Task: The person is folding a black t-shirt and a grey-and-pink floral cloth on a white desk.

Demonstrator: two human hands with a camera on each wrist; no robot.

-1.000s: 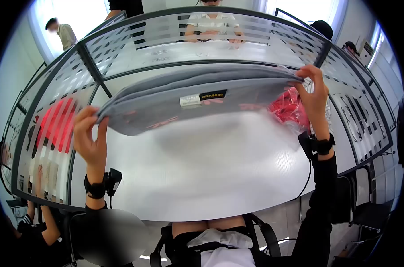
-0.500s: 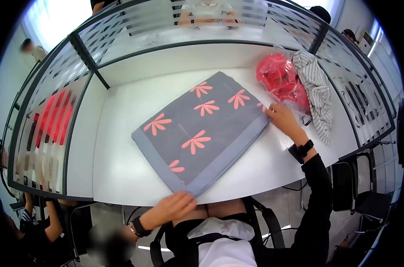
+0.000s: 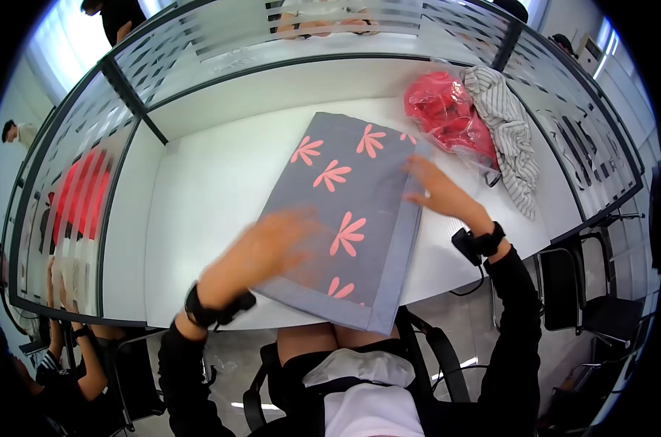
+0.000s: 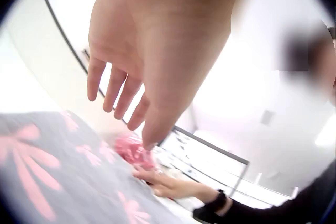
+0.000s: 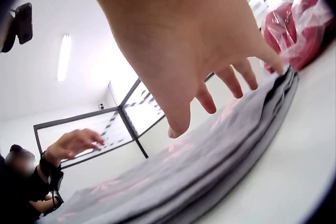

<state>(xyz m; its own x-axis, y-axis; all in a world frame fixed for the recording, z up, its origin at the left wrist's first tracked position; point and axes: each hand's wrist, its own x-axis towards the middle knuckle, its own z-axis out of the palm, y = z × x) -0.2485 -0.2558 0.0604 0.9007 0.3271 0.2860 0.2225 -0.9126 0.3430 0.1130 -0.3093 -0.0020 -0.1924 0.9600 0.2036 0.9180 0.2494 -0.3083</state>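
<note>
A folded grey cloth (image 3: pixel 330 218) with pink leaf shapes lies in several layers on the white table, its near corner past the front edge. My left hand (image 3: pixel 254 251), blurred, hovers over the cloth's left part; in the left wrist view this hand (image 4: pixel 152 50) has its fingers extended and holds nothing. At the cloth's upper right edge is my right hand (image 3: pixel 447 191), fingers spread. The right wrist view shows the right hand (image 5: pixel 184 40) over the layered edge of the cloth (image 5: pixel 210 166), one fingertip at the fold, nothing gripped.
At the back right of the table (image 3: pixel 192 182), a clear bag with red contents (image 3: pixel 447 113) lies beside a striped grey-and-white cloth (image 3: pixel 502 124). Slatted clear partitions with dark frames (image 3: pixel 126 91) surround the table. People are beyond the partitions.
The cloth, held up between both hands a second ago, lies flat and has turned since half a second ago. My left hand has let go of its near corner and moved up over it.
</note>
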